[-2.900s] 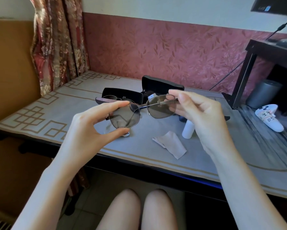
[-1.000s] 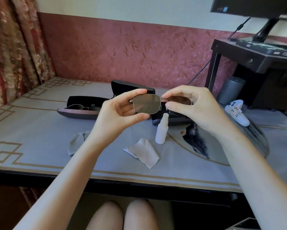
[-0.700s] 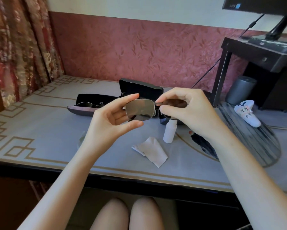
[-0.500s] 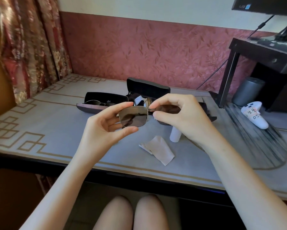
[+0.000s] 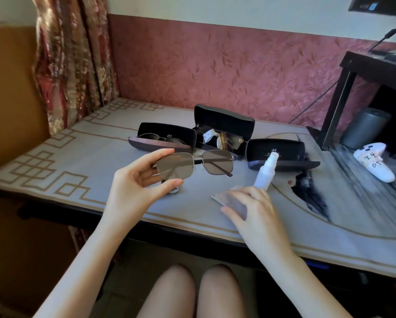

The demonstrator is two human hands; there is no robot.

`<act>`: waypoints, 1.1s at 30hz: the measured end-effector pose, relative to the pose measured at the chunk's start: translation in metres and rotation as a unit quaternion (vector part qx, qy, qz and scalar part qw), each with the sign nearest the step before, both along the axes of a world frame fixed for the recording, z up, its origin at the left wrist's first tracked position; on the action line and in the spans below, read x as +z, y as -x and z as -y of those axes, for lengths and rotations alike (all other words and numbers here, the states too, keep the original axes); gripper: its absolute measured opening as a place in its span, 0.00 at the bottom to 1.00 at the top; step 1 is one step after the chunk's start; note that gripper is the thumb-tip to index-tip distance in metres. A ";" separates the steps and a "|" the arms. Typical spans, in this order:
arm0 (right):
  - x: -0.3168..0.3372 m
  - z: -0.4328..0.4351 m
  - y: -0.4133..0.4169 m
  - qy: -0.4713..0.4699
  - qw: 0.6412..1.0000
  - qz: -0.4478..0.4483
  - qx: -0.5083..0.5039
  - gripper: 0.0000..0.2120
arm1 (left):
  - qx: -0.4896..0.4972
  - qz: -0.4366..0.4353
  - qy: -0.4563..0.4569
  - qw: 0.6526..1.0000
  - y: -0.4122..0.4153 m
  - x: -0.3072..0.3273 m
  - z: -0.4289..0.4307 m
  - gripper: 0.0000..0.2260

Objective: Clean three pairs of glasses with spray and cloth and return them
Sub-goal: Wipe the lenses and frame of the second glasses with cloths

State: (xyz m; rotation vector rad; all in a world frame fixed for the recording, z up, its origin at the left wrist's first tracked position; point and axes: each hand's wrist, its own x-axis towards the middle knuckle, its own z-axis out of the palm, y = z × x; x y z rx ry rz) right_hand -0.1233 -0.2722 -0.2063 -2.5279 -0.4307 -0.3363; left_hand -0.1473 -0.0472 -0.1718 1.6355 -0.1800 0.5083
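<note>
My left hand (image 5: pixel 135 187) pinches a pair of thin-framed tinted glasses (image 5: pixel 217 165) by one lens, holding them above the table. My right hand (image 5: pixel 253 214) is low over the pale cleaning cloth (image 5: pixel 222 196), fingers spread and touching it. A small white spray bottle (image 5: pixel 266 171) stands upright just beyond that hand. Three open dark cases sit behind: the left case (image 5: pixel 167 140) holds glasses, the middle case (image 5: pixel 224 131) holds a pair with shiny lenses, the right case (image 5: pixel 277 154) looks empty.
The patterned table (image 5: pixel 89 157) has its front edge close to my knees. A white game controller (image 5: pixel 373 164) and a grey cylinder (image 5: pixel 364 127) sit at the right by a black stand (image 5: pixel 336 106). A curtain (image 5: pixel 73 60) hangs at the back left.
My right hand has let go of the glasses and dropped down onto the cloth. The left hand alone now holds the glasses, lower and further left.
</note>
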 end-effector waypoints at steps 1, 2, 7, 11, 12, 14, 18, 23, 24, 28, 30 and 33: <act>-0.002 -0.001 -0.001 0.000 1.000 0.010 -0.004 0.13 | 0.001 0.001 -0.002 1.000 0.000 0.000 0.000 0.25; -0.002 -0.002 -0.001 0.002 1.000 0.016 -0.011 0.12 | 0.001 0.001 -0.004 1.000 0.001 0.000 0.001 0.25; 0.002 0.000 -0.004 -0.025 0.999 0.041 -0.017 0.10 | -0.001 0.006 -0.006 1.000 0.000 -0.001 0.001 0.25; 0.024 0.000 0.015 -0.191 0.978 0.080 -0.007 0.09 | 0.005 0.012 -0.030 0.999 0.001 -0.002 0.003 0.25; 0.035 -0.004 0.021 -0.243 0.964 0.112 0.011 0.09 | 0.005 0.015 -0.042 0.999 0.001 -0.002 0.003 0.25; 0.054 -0.016 0.027 -0.274 0.941 0.194 0.054 0.09 | 0.000 0.017 -0.063 0.998 0.001 -0.003 0.006 0.25; 0.058 -0.047 0.009 -0.142 0.921 0.335 0.140 0.09 | -0.002 0.028 -0.096 0.995 0.003 0.000 0.013 0.23; 0.053 -0.050 -0.010 0.017 0.910 0.367 0.193 0.13 | 0.014 0.055 -0.125 0.990 0.003 0.003 0.012 0.23; 0.053 -0.047 -0.012 0.024 0.908 0.367 0.199 0.15 | 0.016 0.055 -0.122 0.991 0.003 0.003 0.011 0.23; 0.054 -0.035 -0.015 0.047 0.910 0.359 0.201 0.18 | 0.018 0.060 -0.128 0.990 0.002 0.000 0.013 0.22; 0.052 -0.029 -0.015 0.051 0.915 0.348 0.197 0.19 | 0.016 0.060 -0.122 0.991 0.001 0.000 0.012 0.22; 0.049 -0.016 -0.016 0.066 0.919 0.344 0.180 0.19 | 0.011 0.060 -0.119 0.991 0.002 -0.001 0.010 0.24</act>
